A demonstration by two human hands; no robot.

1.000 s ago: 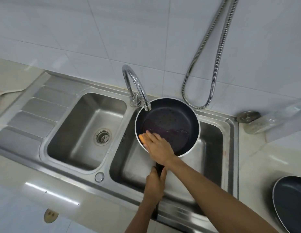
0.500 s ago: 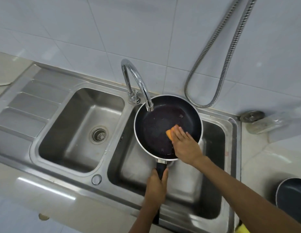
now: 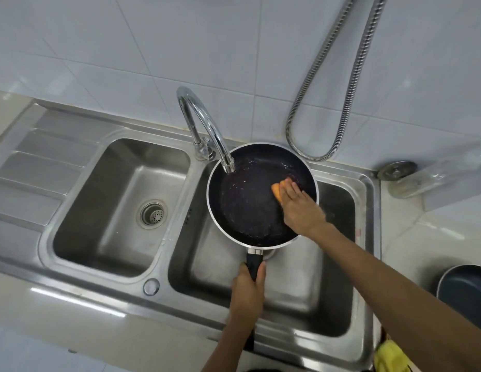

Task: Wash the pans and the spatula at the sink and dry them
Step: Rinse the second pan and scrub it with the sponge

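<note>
Pan (image 3: pixel 250 208): dark inside with a pale rim, wet, held over the right basin (image 3: pixel 336 267) of the sink (image 3: pixel 99 294); handle (image 3: pixel 254 264) pointing to 6 o'clock.
Left hand (image 3: pixel 247 294): at 6 o'clock of the pan, fingers and thumb wrapped round the handle, gripping it.
Right hand (image 3: pixel 301 208): reaching in from 4 o'clock, fingers laid nearly straight, pressing on the sponge.
Sponge (image 3: pixel 276 191): orange, mostly covered by the fingers, against the pan's inner face at about 2 o'clock.
Tap (image 3: pixel 207 130): curved chrome, spout end just above the pan's inside at 11 o'clock.
Left basin (image 3: pixel 105 210): at 9 o'clock of the pan, with a round drain (image 3: pixel 152 214) in its floor.
Hose (image 3: pixel 341 89): ribbed metal, looping down the tiled wall at 1 o'clock.
Second pan (image 3: pixel 464 294): dark, on the counter at 4 o'clock, cut off by the frame edge, well apart from both hands.
Yellow cloth (image 3: pixel 389 355): at 5 o'clock, partly hidden by the right forearm.
</note>
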